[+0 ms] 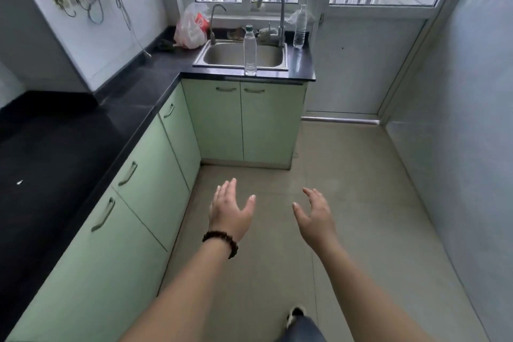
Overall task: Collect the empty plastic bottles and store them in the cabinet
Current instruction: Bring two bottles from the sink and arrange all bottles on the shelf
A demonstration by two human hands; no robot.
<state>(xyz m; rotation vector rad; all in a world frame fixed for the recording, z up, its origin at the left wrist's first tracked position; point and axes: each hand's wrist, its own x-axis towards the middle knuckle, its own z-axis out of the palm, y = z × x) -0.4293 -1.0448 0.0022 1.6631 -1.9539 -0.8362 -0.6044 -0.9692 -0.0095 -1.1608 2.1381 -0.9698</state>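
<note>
Two clear plastic bottles stand upright on the black counter. The one with a green cap (250, 50) is at the front edge of the sink (285, 60). The other bottle (300, 26) stands to the right of the tap. Below the sink is a pale green cabinet (244, 122) with both doors closed. My left hand (231, 211), with a bead bracelet on its wrist, and my right hand (315, 214) are stretched out over the floor, fingers spread, holding nothing. Both are well short of the counter.
An L-shaped black counter (83, 141) with green cupboard doors runs along the left. A plastic bag (191, 28) lies left of the sink. A tall tap (277, 8) rises behind it. Beige floor (361, 189) extends to the right wall. My shoe (295, 314) shows at the bottom.
</note>
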